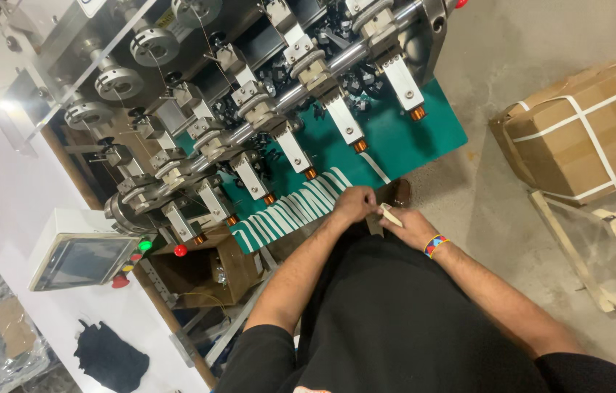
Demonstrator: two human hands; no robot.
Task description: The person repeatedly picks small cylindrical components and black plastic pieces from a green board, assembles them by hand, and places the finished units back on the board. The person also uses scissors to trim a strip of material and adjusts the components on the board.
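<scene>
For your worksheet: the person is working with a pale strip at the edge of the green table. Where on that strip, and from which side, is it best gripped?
Grip the pale strip near its free end, probably from the right hand side. It is thin and flat, so a thumb-and-forefinger pinch across its faces suits it. The other end is tucked between both hands, the left hand covering it.

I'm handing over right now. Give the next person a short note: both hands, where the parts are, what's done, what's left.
Left hand and right hand meet at the green tray's front edge, together pinching a small pale strip.
White strips lie in a row on the tray.
Winding machine: copper-wound coils sit on every spindle tip in view.
Left: the strip in hand is not yet placed anywhere.
</scene>
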